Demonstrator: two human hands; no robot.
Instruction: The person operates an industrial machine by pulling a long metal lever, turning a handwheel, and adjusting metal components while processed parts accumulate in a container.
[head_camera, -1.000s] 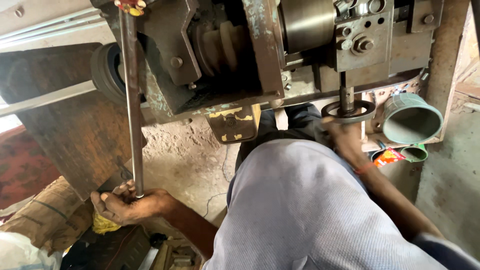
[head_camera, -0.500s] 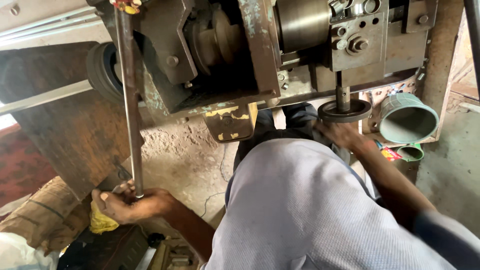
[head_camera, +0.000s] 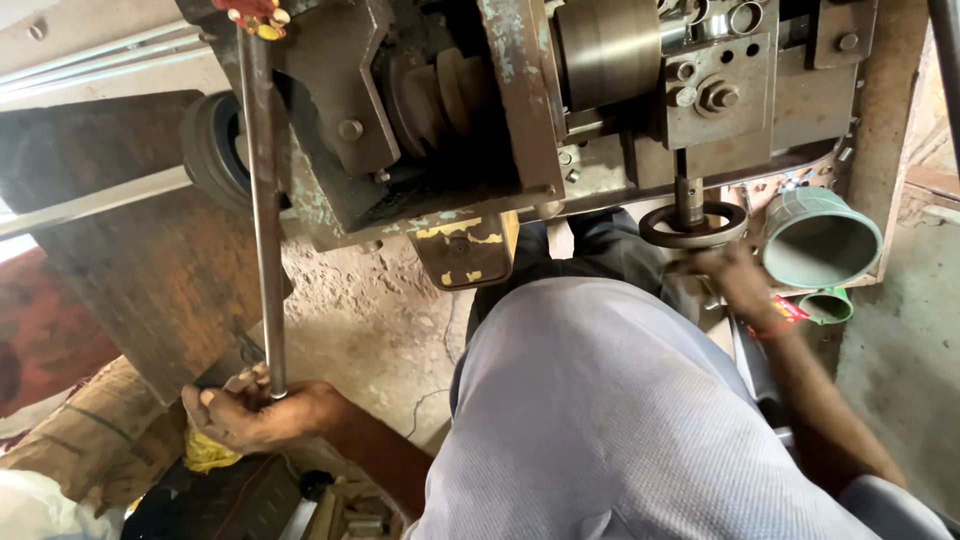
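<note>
The left hand (head_camera: 250, 412) grips the low end of a long steel rod (head_camera: 264, 215): stiff, likely heavy. The right hand (head_camera: 735, 280) seems to hold a small wheel (head_camera: 693, 226).

My one camera rides on my head, looking steeply down over my grey-shirted chest, close to the machine (head_camera: 520, 110) filling the upper frame, my left hand (head_camera: 250, 415) lower left, right hand (head_camera: 735, 280) at right.
</note>
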